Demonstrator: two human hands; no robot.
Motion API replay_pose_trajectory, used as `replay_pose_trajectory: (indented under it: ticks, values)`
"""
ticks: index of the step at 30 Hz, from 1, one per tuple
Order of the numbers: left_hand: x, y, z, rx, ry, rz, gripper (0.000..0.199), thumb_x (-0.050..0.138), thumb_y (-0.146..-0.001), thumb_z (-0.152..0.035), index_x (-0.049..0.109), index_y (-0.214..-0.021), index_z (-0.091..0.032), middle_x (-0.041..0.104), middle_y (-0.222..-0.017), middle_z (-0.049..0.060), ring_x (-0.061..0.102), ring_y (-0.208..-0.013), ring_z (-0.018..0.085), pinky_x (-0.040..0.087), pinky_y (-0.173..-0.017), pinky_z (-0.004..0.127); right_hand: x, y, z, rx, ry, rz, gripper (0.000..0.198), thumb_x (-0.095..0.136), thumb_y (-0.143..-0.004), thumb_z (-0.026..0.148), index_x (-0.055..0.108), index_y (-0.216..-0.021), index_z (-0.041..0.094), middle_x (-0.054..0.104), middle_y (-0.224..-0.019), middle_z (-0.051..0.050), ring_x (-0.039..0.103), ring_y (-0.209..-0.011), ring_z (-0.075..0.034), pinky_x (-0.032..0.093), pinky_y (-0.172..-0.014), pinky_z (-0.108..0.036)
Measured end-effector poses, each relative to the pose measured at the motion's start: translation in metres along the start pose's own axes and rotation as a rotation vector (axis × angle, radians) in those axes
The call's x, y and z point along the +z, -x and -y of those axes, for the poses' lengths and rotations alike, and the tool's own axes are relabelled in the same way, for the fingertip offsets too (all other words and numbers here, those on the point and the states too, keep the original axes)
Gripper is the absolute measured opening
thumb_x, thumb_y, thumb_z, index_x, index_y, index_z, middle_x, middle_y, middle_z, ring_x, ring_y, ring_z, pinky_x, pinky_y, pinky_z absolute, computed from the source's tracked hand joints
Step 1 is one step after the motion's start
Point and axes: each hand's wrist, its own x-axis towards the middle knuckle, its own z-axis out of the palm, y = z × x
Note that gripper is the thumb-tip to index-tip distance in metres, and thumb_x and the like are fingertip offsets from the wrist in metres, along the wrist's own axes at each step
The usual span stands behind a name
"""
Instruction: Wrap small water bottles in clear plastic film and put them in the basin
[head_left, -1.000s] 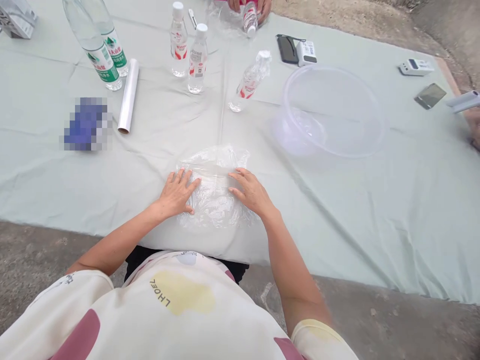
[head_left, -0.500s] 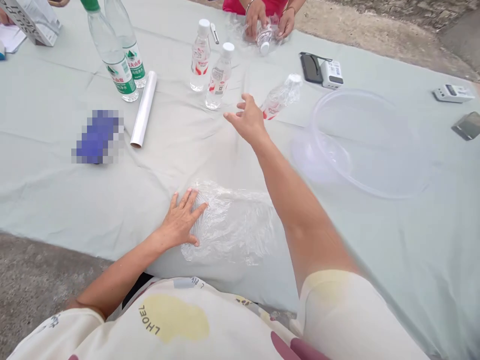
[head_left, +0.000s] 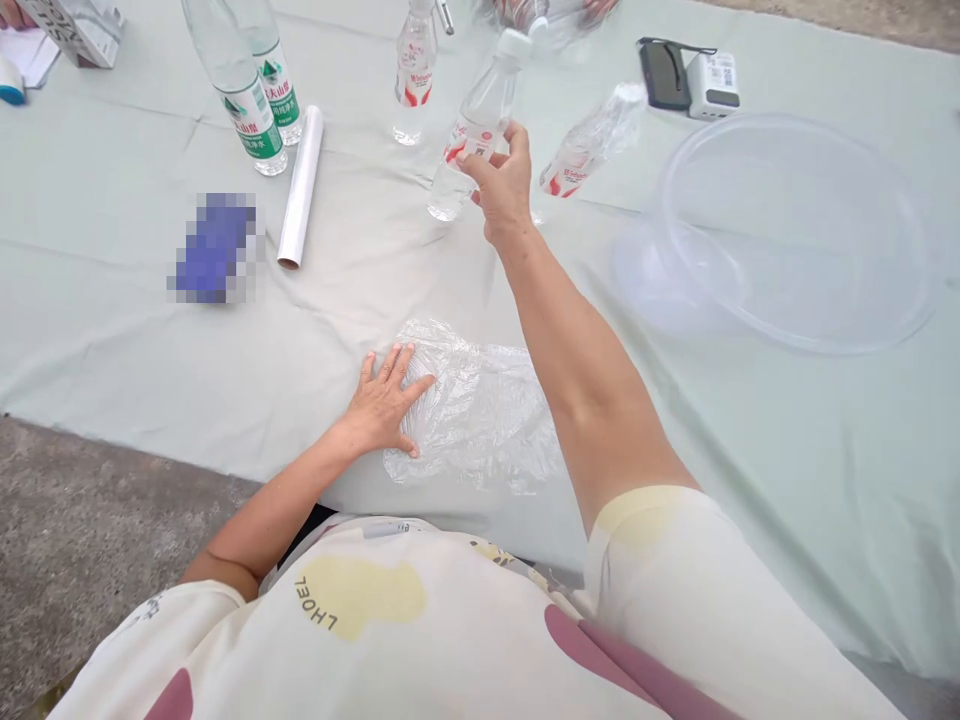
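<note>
My left hand (head_left: 381,405) lies flat with fingers spread on the left edge of a crinkled sheet of cling film (head_left: 480,420), which is spread on the cloth in front of me. Farther out, my right hand (head_left: 504,185) is wrapped round the label of a small water bottle (head_left: 480,115) with a white cap. That bottle leans to the right. Just right of it, a bottle wrapped in film (head_left: 589,145) also tilts. Behind and left stands another small water bottle (head_left: 415,80), upright.
A roll of cling film (head_left: 301,190) lies left, beside two tall green-labelled bottles (head_left: 255,120). A blurred blue object (head_left: 216,248) is nearer. To the right sits a large clear plastic basin (head_left: 795,345). Black and white devices (head_left: 712,85) lie behind. A co-worker's hands (head_left: 517,12) are at the far edge.
My right hand has gone from open and empty to gripping the small bottle, which now tilts. My left hand stays on the film. The whole view has shifted slightly.
</note>
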Motion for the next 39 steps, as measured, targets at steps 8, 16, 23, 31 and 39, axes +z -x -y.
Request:
replay_pose_trajectory:
  ticks: [8, 16, 23, 31, 39]
  values:
    - [0.004, 0.000, 0.003, 0.002, 0.019, 0.008, 0.128, 0.092, -0.050, -0.052, 0.026, -0.156, -0.024, 0.001, -0.167, 0.022, -0.001, -0.154, 0.042, -0.002, -0.118, 0.066, -0.033, 0.252, 0.036, 0.408, -0.304, 0.353, 0.057, 0.051, -0.085, 0.064, 0.065, -0.118, 0.019, 0.070, -0.101, -0.011, 0.068, -0.091, -0.030, 0.054, -0.070, -0.042]
    - [0.008, 0.002, 0.006, -0.025, 0.041, -0.038, 0.147, 0.088, -0.054, -0.053, -0.009, -0.159, -0.017, 0.000, -0.166, 0.023, -0.002, -0.154, 0.039, -0.005, -0.120, 0.061, 0.009, 0.297, 0.025, 0.462, -0.359, 0.262, 0.049, 0.065, -0.078, 0.045, 0.063, -0.119, 0.020, 0.071, -0.116, -0.007, 0.066, -0.099, -0.024, 0.051, -0.076, -0.031]
    - [0.016, 0.005, 0.013, 0.020, 0.123, -0.138, 0.150, 0.087, -0.053, -0.057, -0.013, -0.158, -0.016, -0.004, -0.165, 0.026, -0.002, -0.154, 0.039, -0.005, -0.120, 0.060, 0.016, 0.295, 0.021, 0.394, -0.390, 0.270, 0.045, 0.063, -0.078, 0.043, 0.063, -0.118, 0.022, 0.071, -0.115, -0.004, 0.066, -0.103, -0.023, 0.052, -0.084, -0.033]
    - [0.010, 0.036, 0.012, -0.016, 0.113, -0.232, 0.142, 0.088, -0.055, -0.057, 0.000, -0.160, -0.023, -0.008, -0.166, 0.024, -0.006, -0.153, 0.043, -0.001, -0.117, 0.067, 0.026, 0.296, 0.017, 0.456, -0.232, 0.183, 0.052, 0.055, -0.084, 0.057, 0.061, -0.123, 0.024, 0.071, -0.111, -0.006, 0.068, -0.095, -0.022, 0.053, -0.077, -0.033]
    - [0.037, 0.075, -0.011, -0.281, 0.091, -0.388, 0.055, 0.064, -0.085, -0.052, 0.057, -0.124, -0.015, 0.025, -0.161, 0.027, 0.009, -0.154, 0.039, 0.016, -0.117, 0.065, 0.043, 0.299, 0.033, 0.440, 0.242, 0.081, 0.075, 0.056, -0.078, 0.072, 0.053, -0.134, 0.023, 0.065, -0.123, -0.013, 0.063, -0.108, -0.030, 0.046, -0.095, -0.045]
